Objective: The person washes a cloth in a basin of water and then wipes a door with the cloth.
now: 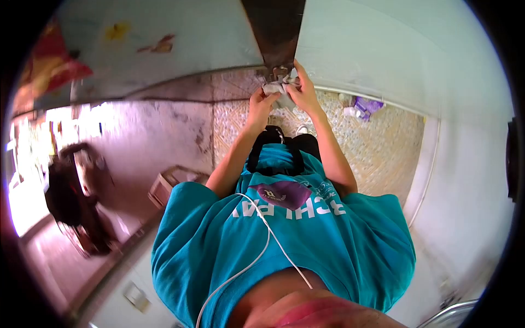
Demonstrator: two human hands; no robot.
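Crumpled whitish cloth-like wad (273, 88), bunched up between two bare hands, just below the lower end of a dark brown, tapering strip (276, 33) and close beneath a small metallic fitting (281, 71). Held on one side by the left hand (262, 106), with thumb and fingers drawn together in a narrow pinch on the wad. Gripped on the other side by the right hand (303, 94), thumb laid onto the wad, one finger stretched up along the edge of a smooth, pale greenish panel (383, 44). Cannot tell the firmness of either hold, nor anything of the fingers hidden behind the wad. Beneath both hands, a tan, mottled, patterned floor (377, 145), with a crumpled purple-and-white plastic-looking packet (367, 106) on it, near the panel's bottom edge. Closer in, a loose teal short-sleeved T-shirt (328, 246) with white lettering, crossed by a thin white cable (261, 215). Off to the left, a brownish box-like piece (162, 190).
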